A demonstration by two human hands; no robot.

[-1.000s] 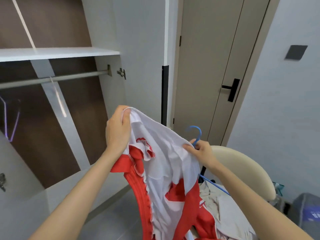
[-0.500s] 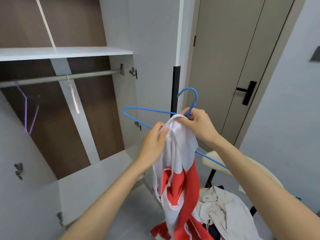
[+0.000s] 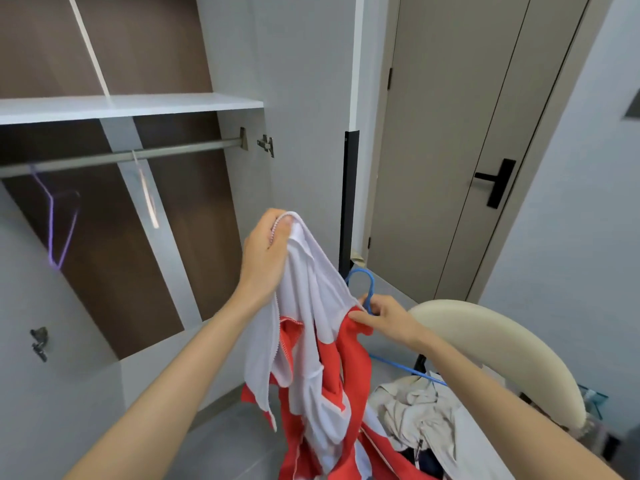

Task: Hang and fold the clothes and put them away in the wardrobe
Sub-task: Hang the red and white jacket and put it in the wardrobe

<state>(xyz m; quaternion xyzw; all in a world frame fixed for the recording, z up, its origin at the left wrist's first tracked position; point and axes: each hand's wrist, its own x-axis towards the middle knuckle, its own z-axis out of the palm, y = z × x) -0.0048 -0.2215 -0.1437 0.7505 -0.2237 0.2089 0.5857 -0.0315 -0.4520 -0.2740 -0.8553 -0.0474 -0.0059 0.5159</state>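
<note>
At the left of the frame a purple hanger [image 3: 59, 230] hung from the rail [image 3: 121, 159] inside the open wardrobe [image 3: 138, 105]. At centre the left arm reached up and forward, and the left hand [image 3: 266, 251] was clenched round the white zip edge of the red-and-white garment [image 3: 322, 358], which draped down to the bottom edge. Lower, right of centre, the right hand [image 3: 388, 320] curled round the neck of a blue hanger [image 3: 363, 282] against the cloth, hook upward. Further right, beige clothes [image 3: 415, 410] lay heaped on a cream-backed chair [image 3: 502, 348].
</note>
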